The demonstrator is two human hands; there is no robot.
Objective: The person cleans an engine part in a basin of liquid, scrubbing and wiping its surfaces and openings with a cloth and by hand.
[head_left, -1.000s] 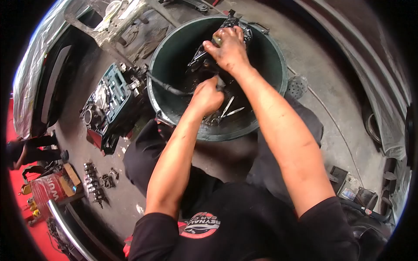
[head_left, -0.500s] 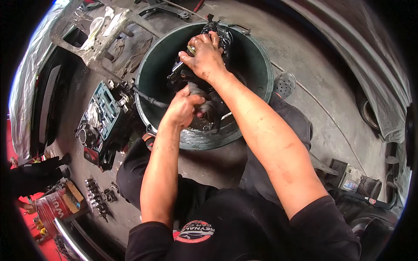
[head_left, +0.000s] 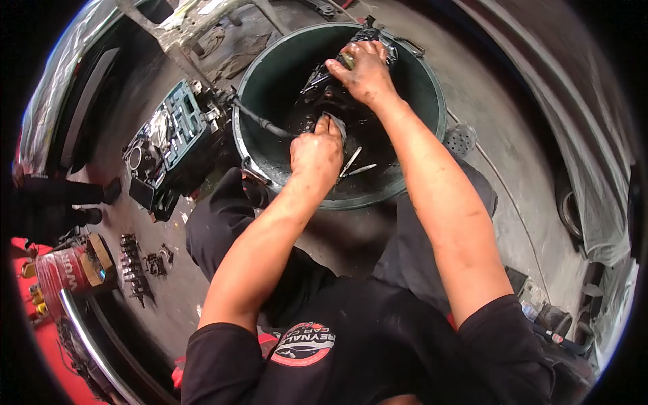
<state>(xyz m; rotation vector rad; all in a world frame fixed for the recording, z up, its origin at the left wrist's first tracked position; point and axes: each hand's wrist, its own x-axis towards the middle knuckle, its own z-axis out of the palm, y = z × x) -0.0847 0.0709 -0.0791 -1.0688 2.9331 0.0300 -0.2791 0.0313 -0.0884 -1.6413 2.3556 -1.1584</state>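
A dark, oily metal engine part [head_left: 322, 82] leans inside a round green tub [head_left: 240, 138], its far end near the tub's back rim. My right hand [head_left: 368, 75] grips its upper end, fingers curled over the top. Lower down, my left hand [head_left: 317, 154] presses a grey rag [head_left: 335, 127] against the part's near end; its fingertips are partly hidden. Two slim, light-coloured tools [head_left: 351, 160] lie in the tub just right of my left hand. From the left, a black hose-like piece [head_left: 268, 126] reaches over the rim.
An open teal tool case [head_left: 181, 128] stands left of the tub. A crankshaft [head_left: 133, 268] and small metal parts [head_left: 157, 262] lie on the floor. Another person's dark-clothed leg [head_left: 64, 192] is at far left. A perforated round piece [head_left: 461, 140] sits by the right rim.
My left hand has pushed forward with the rag, which is now mostly covered by the fingers. My right hand keeps its grip. The view has shifted, and the slim tools show more clearly.
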